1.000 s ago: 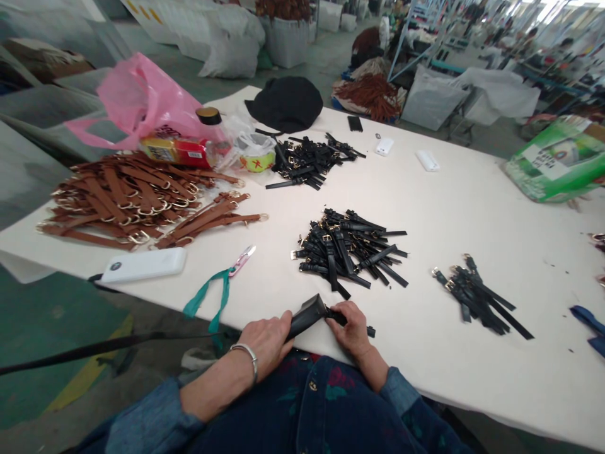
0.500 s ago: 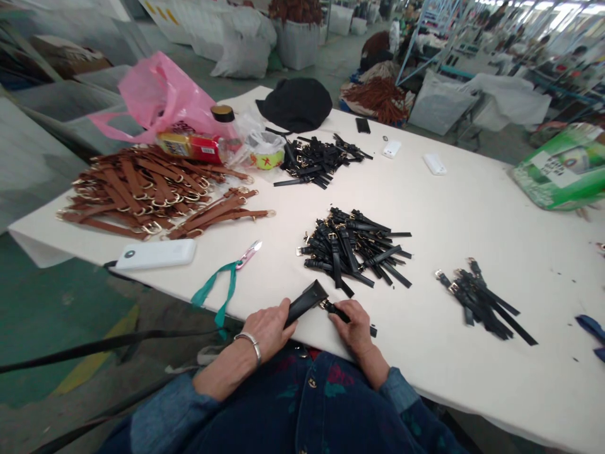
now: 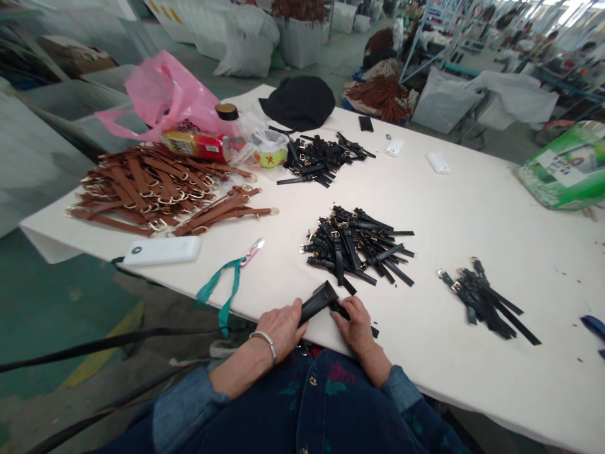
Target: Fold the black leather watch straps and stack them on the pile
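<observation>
My left hand (image 3: 280,329), with a metal bangle at the wrist, is closed around a black tool (image 3: 316,305) that has a flared, squared end; its exact kind is unclear. My right hand (image 3: 355,326) pinches a short black strap (image 3: 338,309) against that flared end. The strap's tail pokes out on the right side of the hand, and its buckle end is hidden by the tool. Just beyond both hands lies a heap of black buckle straps (image 3: 350,246). A smaller bunch of black straps (image 3: 484,299) rests to the right.
Brown buckle straps (image 3: 142,183) are piled at the left, near a white power bank (image 3: 161,250) and thread snips (image 3: 253,251) tied with green ribbon. Farther back are a pink bag (image 3: 165,94), a black cap (image 3: 300,103) and more black straps (image 3: 321,157). A green bag (image 3: 567,167) stands right.
The flared end of the tool has come over the strap's buckle, which showed between the hands before. Both hands sit slightly farther right in view, the left one more so.
</observation>
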Available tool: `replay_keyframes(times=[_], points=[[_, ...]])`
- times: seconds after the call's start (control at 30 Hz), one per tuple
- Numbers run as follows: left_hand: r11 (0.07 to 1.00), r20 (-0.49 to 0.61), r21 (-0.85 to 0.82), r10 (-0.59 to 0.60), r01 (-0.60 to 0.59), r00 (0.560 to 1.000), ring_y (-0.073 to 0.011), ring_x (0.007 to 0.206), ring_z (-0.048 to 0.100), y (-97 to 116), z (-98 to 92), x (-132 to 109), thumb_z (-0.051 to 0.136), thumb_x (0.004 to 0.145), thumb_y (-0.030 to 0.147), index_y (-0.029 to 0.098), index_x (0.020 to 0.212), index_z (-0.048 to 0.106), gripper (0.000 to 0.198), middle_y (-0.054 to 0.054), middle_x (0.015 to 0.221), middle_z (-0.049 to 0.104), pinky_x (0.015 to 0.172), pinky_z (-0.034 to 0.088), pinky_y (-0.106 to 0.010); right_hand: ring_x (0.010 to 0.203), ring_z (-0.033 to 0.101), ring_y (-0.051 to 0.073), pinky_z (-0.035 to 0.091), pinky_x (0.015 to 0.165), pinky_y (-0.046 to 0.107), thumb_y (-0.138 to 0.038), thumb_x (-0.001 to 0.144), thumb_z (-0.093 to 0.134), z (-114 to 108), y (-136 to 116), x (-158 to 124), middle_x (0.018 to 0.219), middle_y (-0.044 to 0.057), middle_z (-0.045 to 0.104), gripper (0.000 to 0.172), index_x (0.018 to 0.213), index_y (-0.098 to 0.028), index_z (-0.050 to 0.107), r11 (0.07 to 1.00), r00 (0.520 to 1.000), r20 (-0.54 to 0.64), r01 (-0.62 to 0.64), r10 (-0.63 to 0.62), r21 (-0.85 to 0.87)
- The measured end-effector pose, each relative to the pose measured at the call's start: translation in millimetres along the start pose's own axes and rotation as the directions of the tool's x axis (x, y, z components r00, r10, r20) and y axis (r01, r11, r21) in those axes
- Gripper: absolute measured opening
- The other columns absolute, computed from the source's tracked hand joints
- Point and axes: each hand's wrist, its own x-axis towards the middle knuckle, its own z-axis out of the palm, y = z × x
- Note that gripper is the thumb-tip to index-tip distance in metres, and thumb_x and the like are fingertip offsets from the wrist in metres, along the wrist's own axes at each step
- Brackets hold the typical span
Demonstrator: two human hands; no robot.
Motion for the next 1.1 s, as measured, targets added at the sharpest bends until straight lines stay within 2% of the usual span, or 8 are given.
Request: replay_keyframes(times=[0.13, 0.3, 0.5, 0.9, 1.1], points=[[1.000, -0.008, 0.004, -0.005, 0.005, 1.000, -0.0269, 0.081, 0.062, -5.6, -1.5, 0.0, 0.035, 0.082, 0.041, 0.019, 0.103, 0.042, 0.031, -0.011, 0.088, 0.065, 0.066, 0.045, -0.036, 0.088, 0.052, 0.020, 0.047, 0.077, 0.035, -0.024, 0.078, 0.055, -2.0, -1.1, -2.4, 0.092, 0.009, 0.055, 0.027, 0.104, -0.019, 0.058, 1.000, 0.999, 0.024, 0.023, -0.022, -0.015], [1.000, 0.009, 0.010, 0.024, -0.025, 1.000, -0.0262, 0.080, 0.062, -15.0, -1.9, -12.4, 0.035, 0.083, 0.042, 0.019, 0.103, 0.043, 0.031, -0.009, 0.088, 0.065, 0.066, 0.045, -0.036, 0.088, 0.050, 0.021, 0.046, 0.078, 0.036, -0.022, 0.081, 0.052, -3.6, -1.9, -3.3, 0.092, 0.009, 0.056, 0.026, 0.106, -0.019, 0.058, 0.999, 0.999, 0.031, 0.019, -0.017, -0.040], [0.999, 0.029, 0.023, 0.048, -0.049, 0.998, -0.0260, 0.081, 0.062, -9.4, 5.8, -23.1, 0.033, 0.083, 0.041, 0.020, 0.107, 0.043, 0.033, -0.009, 0.089, 0.065, 0.067, 0.045, -0.036, 0.088, 0.048, 0.022, 0.044, 0.077, 0.038, -0.024, 0.082, 0.052, -3.3, -0.5, -1.7, 0.088, 0.008, 0.057, 0.025, 0.106, -0.021, 0.059, 0.997, 0.999, 0.031, 0.009, -0.007, -0.076], [0.999, -0.007, 0.013, 0.034, -0.034, 0.999, -0.0246, 0.082, 0.062, -9.8, -1.0, -18.6, 0.037, 0.082, 0.041, 0.020, 0.105, 0.043, 0.031, -0.009, 0.090, 0.064, 0.067, 0.044, -0.034, 0.085, 0.050, 0.021, 0.043, 0.075, 0.034, -0.028, 0.085, 0.049, -8.7, -0.3, -0.9, 0.085, 0.008, 0.057, 0.027, 0.109, -0.021, 0.058, 0.993, 0.997, 0.080, 0.002, 0.007, -0.116], [0.999, 0.000, 0.007, 0.035, -0.035, 0.999, -0.0251, 0.081, 0.062, -7.5, -10.3, -16.8, 0.034, 0.083, 0.043, 0.021, 0.103, 0.042, 0.031, -0.008, 0.087, 0.065, 0.066, 0.044, -0.034, 0.081, 0.053, 0.020, 0.043, 0.076, 0.032, -0.028, 0.088, 0.043, -14.0, 3.3, 0.6, 0.081, 0.007, 0.059, 0.026, 0.105, -0.021, 0.061, 0.994, 0.993, 0.114, -0.029, 0.041, -0.102]])
